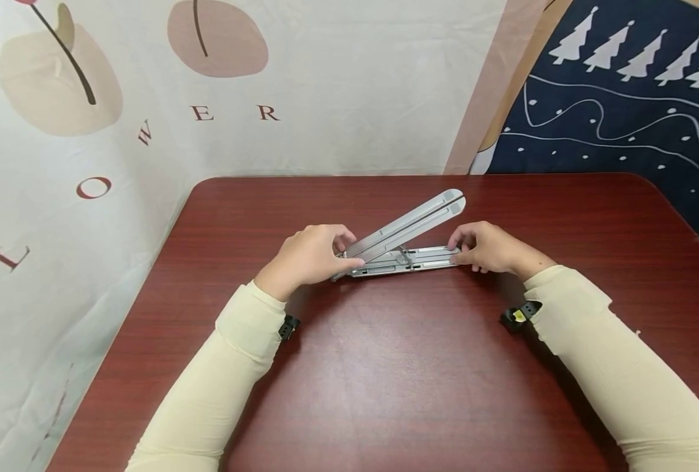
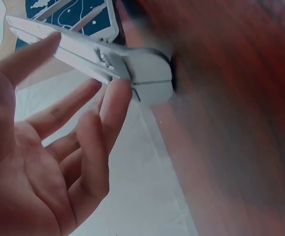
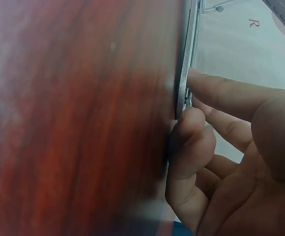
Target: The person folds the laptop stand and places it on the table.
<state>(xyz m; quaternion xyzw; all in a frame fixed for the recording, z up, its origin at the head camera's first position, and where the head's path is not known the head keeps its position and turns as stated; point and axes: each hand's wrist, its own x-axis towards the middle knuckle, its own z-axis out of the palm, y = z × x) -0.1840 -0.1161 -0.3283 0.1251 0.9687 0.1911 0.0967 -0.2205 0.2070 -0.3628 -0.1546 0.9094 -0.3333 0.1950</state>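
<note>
A silver folding laptop stand (image 1: 416, 229) rests on the table, its upper pair of arms tilted up to the right above a flat base (image 1: 429, 265). A small support strut joins the two parts. At the stand's left, hinged end, my left hand (image 1: 314, 255) pinches it between thumb and fingers. The left wrist view shows thumb and fingertips on opposite sides of the stand (image 2: 152, 73). My right hand (image 1: 492, 249) grips the right end of the base. In the right wrist view, its thumb and fingers meet at the base's edge (image 3: 183, 93).
The dark red wooden table (image 1: 349, 393) has rounded far corners. Behind it hangs a pale printed cloth (image 1: 355, 98), with a navy tree-patterned one (image 1: 609, 124) at the right. A black strap device (image 1: 513, 318) sits at my right wrist.
</note>
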